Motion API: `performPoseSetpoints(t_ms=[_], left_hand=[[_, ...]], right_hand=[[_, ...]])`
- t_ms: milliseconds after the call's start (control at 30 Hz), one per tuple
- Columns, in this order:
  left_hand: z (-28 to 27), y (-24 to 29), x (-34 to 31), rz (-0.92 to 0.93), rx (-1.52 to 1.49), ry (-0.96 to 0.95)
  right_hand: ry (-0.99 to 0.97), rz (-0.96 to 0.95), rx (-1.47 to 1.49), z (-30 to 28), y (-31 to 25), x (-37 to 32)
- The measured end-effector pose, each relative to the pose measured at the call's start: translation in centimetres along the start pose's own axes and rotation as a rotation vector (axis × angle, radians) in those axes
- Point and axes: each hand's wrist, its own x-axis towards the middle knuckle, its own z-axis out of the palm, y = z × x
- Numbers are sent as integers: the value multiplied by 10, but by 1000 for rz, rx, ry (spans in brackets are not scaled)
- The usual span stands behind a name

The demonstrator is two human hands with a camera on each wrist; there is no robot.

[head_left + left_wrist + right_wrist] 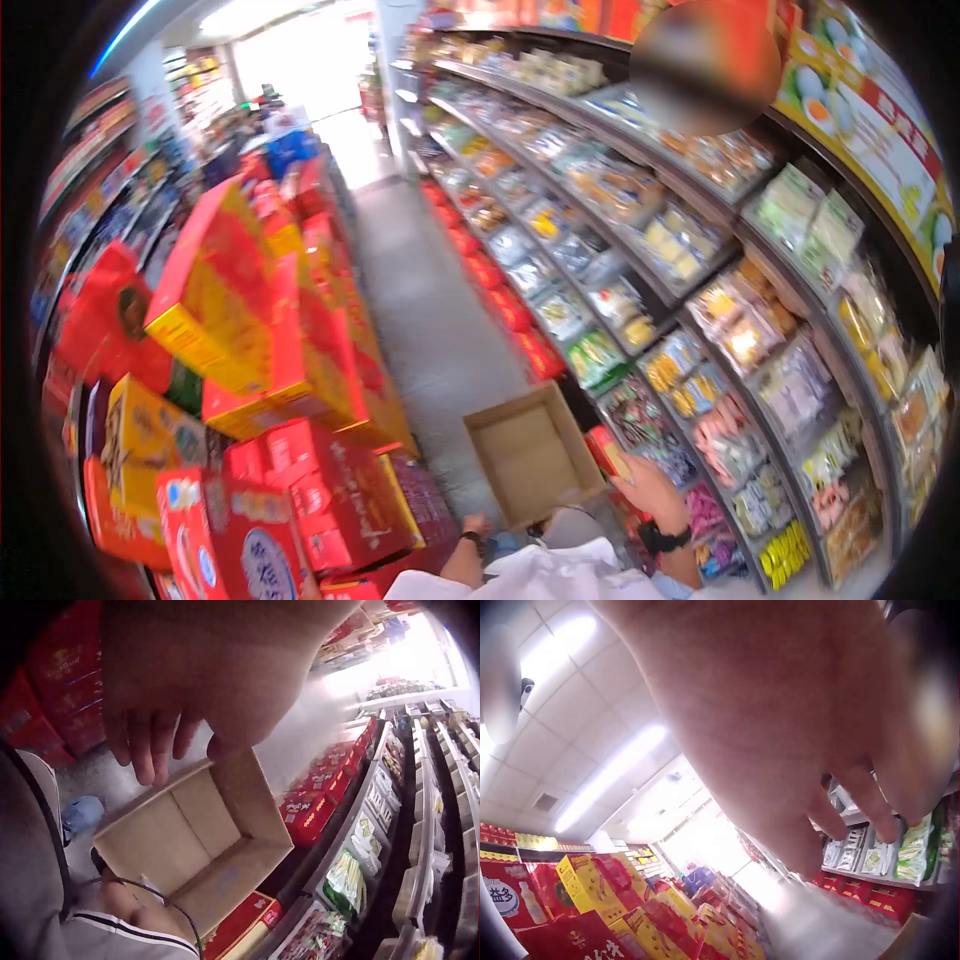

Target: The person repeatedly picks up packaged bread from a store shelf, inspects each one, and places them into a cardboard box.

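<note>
One open carton (535, 455) between two hands — left hand (478, 525), fingers loosely apart — right hand (650, 488), fingers apart.

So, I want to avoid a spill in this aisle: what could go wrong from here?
The open carton sits in the aisle close to the person's legs, so a step forward might catch it.
Red and yellow boxes are piled high on the other side; a bump could topple some.
The right hand is near bagged goods on the shelves, and a careless swing might knock a few down.
</note>
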Motion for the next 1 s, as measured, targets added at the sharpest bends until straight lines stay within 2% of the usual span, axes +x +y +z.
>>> performPoseSetpoints(t_ms=[33,167,200,233,267,300,367,433,500,600,667,833,900,933,1000], left_hand=[[0,5,2,-52,-143,42],[1,12,10,-106,-129,169],[-5,20,11,-65,-44,140],[-18,35,16,238,434,-1],[-29,40,21,588,1008,-10],[-33,46,17,696,1091,10],[-34,68,19,399,160,-64],[-36,118,6,215,-296,-64],[-29,173,-8,197,-252,178],[-38,215,17,183,-329,158],[-51,217,57,122,-320,101],[-64,239,133,8,-202,21],[-68,242,164,45,-182,-16],[-69,242,183,79,-152,17],[-69,235,212,136,-165,44]], right_hand=[[-8,5,3,3,9,9],[-48,-10,-13,10,46,55],[-50,-14,-26,9,55,71],[-66,2,-11,12,70,90],[-111,27,7,16,86,106],[-176,47,26,16,96,116],[-223,27,-29,1,99,142],[-163,-57,-55,-11,102,163],[-148,-2,-81,-18,91,178],[-169,54,-159,-13,91,214],[-234,153,-162,-3,72,228],[-210,262,-107,39,41,237],[-254,338,-4,75,58,234],[-372,357,-34,83,55,243],[-468,467,132,112,57,256]])
